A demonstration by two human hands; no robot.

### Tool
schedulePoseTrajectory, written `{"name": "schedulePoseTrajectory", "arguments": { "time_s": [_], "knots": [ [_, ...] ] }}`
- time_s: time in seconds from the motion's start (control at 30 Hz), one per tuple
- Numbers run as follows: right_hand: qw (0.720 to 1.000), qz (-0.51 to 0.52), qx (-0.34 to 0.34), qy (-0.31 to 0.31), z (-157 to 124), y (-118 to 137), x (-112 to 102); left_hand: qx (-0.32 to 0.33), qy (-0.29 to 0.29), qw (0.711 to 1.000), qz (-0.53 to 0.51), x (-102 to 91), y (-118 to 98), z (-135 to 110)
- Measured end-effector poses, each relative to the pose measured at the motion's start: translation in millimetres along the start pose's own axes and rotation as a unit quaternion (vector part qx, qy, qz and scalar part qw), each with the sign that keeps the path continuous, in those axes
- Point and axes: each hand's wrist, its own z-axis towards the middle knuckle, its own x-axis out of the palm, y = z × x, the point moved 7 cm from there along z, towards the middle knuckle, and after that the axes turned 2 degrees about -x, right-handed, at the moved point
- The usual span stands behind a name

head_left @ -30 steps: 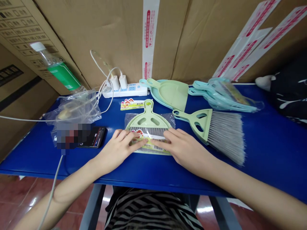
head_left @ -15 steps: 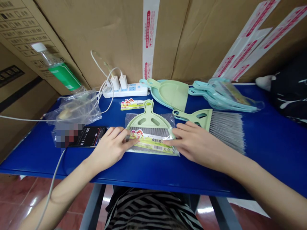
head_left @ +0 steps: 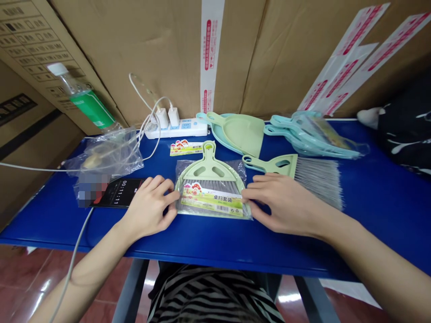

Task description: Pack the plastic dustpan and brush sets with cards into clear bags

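Green dustpan set (head_left: 210, 172) in clear bag (head_left: 239, 168); left hand (head_left: 148, 207), right hand (head_left: 281, 204) curled against edges, grip unclear; loose brush (head_left: 318, 184) beside.

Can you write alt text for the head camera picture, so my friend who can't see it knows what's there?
A left hand and a right hand touch the edges of a clear bag holding a green dustpan and brush on a blue table. A loose brush lies to the right, and a phone lies beside the left hand.

Around the wrapped dustpan (head_left: 211, 188), the phone (head_left: 121, 193) blocks nine o'clock, the brush (head_left: 316, 184) blocks two; there's a way through at six, along the table edge (head_left: 215, 255).
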Motion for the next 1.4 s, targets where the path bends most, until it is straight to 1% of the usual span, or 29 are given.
{"name": "schedulePoseTrajectory", "arguments": {
  "time_s": [0.1, 0.2, 0.3, 0.37, 0.47, 0.57, 0.73, 0.9, 1.03, 1.1, 1.23, 1.3, 1.4],
  "knots": [
    [0.999, -0.003, 0.034, -0.001, 1.8, -0.9, 3.7, -0.016, -0.001, 1.000, -0.006, 3.0, -0.9, 1.2],
    [0.996, 0.015, 0.084, 0.003, 3.0, -5.3, 10.6, -0.035, -0.003, 0.999, -0.002, 7.6, 0.5, 1.7],
    [0.987, 0.083, 0.138, 0.005, 3.0, -11.8, 17.3, -0.047, -0.017, 0.999, -0.007, 10.5, 2.2, 2.0],
    [0.976, 0.146, 0.159, -0.004, 2.9, -15.1, 19.8, -0.064, -0.022, 0.997, -0.030, 12.2, 4.8, 1.6],
    [0.963, 0.213, 0.163, -0.023, 3.1, -17.8, 20.7, -0.100, -0.029, 0.992, -0.073, 13.8, 10.0, 0.0],
    [0.956, 0.239, 0.166, -0.031, 2.7, -20.1, 21.9, -0.115, -0.030, 0.986, -0.120, 15.2, 12.3, -0.8],
    [0.952, 0.258, 0.166, -0.023, 3.3, -19.7, 26.6, -0.134, 0.005, 0.968, -0.210, 19.1, 14.3, 1.2],
    [0.954, 0.250, 0.163, -0.008, 4.4, -17.9, 29.5, -0.143, 0.028, 0.963, -0.227, 18.5, 13.9, 2.9],
    [0.947, 0.267, 0.179, 0.009, 4.0, -24.5, 27.9, -0.155, 0.048, 0.962, -0.220, 19.8, 13.0, 0.1],
    [0.942, 0.266, 0.204, 0.018, 3.1, -30.0, 25.5, -0.147, 0.060, 0.964, -0.215, 20.1, 10.2, -1.7],
    [0.932, 0.239, 0.271, 0.032, -0.1, -36.7, 21.2, -0.106, 0.082, 0.970, -0.204, 18.5, 3.6, -4.2],
    [0.932, 0.230, 0.278, 0.039, -0.7, -34.9, 20.5, -0.080, 0.088, 0.973, -0.196, 17.8, 1.3, -5.0],
    [0.935, 0.228, 0.269, 0.034, -1.3, -32.7, 18.4, -0.036, 0.074, 0.983, -0.166, 14.9, -2.1, -5.5]
  ]
}}
